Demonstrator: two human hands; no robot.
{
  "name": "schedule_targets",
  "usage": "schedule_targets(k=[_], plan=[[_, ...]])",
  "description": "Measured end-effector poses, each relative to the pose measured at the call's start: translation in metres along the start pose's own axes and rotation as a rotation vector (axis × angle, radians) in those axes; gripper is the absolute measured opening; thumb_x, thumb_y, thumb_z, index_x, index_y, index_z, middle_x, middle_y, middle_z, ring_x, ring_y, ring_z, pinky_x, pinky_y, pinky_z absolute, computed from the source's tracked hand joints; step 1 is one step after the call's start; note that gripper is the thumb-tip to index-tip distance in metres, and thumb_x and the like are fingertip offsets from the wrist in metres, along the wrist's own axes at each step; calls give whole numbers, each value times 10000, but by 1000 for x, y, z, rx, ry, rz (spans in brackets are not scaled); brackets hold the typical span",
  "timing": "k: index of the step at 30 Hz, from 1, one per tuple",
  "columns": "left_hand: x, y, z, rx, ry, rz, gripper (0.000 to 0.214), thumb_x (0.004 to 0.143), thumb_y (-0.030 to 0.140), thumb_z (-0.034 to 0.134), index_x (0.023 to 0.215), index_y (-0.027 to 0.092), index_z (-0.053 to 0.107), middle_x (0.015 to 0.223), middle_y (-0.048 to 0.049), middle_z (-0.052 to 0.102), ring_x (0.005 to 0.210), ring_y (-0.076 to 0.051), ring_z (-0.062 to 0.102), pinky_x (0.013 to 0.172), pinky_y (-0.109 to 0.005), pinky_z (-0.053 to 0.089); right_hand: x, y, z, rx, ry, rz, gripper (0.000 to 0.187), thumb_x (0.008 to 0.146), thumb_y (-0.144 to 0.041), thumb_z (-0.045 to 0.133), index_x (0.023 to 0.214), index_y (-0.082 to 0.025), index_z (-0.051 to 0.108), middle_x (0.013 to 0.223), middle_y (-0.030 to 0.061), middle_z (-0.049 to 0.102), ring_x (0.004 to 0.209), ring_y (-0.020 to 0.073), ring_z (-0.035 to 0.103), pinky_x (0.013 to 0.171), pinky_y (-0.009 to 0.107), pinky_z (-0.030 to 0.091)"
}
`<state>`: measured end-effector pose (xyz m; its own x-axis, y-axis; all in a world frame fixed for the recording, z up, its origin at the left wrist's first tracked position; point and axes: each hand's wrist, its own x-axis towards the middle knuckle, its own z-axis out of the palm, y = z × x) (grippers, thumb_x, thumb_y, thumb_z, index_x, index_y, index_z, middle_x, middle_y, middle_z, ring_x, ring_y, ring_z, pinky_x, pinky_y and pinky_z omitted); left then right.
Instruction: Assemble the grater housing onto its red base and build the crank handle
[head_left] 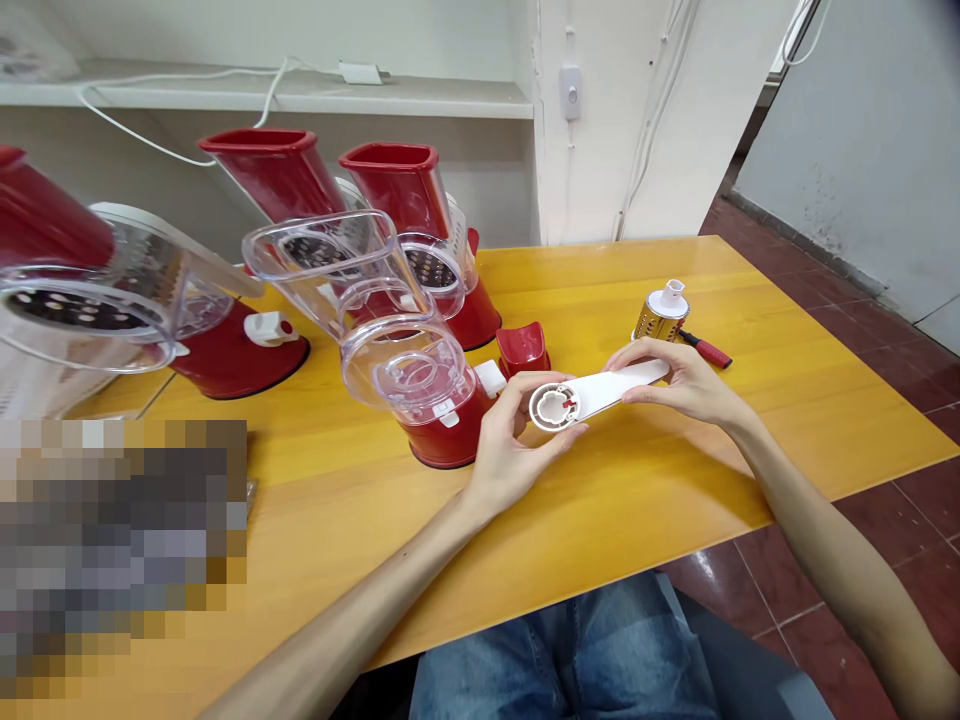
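Head view: yellow table, red rotary graters at left, out of my hands' way. Both forearms reach fwd, elbows apart. L hand and R hand grip opposite ends of a white plastic arm, prob. a crank, narrow fingertip hold, ring end facing me. Gold drum just beyond.

Work surface: a yellow wood-grain table. Floor: dark red tile with pale grout lines. Right side: a grey wall. Rear: a white wall with a wall switch and white cables, beside a white shelf.
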<state>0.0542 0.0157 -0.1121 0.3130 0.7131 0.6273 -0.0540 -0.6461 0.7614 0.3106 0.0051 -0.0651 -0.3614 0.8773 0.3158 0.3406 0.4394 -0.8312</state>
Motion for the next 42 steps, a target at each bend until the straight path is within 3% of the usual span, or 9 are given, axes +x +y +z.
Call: schedule_targets(k=[12, 24, 33, 42], plan=[[1, 4, 0, 43, -21, 19, 416, 833, 212, 809, 1202, 217, 618, 1155, -56, 695, 1071, -194, 682, 946, -317, 558, 0, -1, -3, -33, -49, 18, 260, 861, -400, 807, 1055, -254, 715, 1099, 45, 731, 1007, 238, 651, 838, 348, 476], [5, 8, -2, 26, -49, 14, 402, 844, 207, 797, 1209, 208, 630, 1164, -57, 708, 1067, -192, 694, 934, -315, 569, 0, -1, -3, 0, -28, 27, 284, 839, -404, 825, 1049, -240, 727, 1038, 37, 742, 919, 207, 652, 786, 326, 478], [2, 4, -3, 61, -58, 68, 444, 841, 197, 806, 1242, 219, 616, 1213, -78, 694, 1121, -203, 676, 961, -334, 564, -1, -6, 2, -15, -2, -22, 279, 843, -417, 819, 1037, -244, 719, 1083, 54, 750, 1001, 245, 669, 883, 385, 495], [2, 5, -4, 78, -61, 98, 438, 846, 208, 802, 1241, 219, 612, 1218, -85, 699, 1147, -218, 676, 985, -356, 559, 0, -7, 3, 13, 1, -47, 260, 844, -371, 827, 1043, -248, 714, 1070, 40, 736, 1000, 231, 662, 886, 362, 481]])
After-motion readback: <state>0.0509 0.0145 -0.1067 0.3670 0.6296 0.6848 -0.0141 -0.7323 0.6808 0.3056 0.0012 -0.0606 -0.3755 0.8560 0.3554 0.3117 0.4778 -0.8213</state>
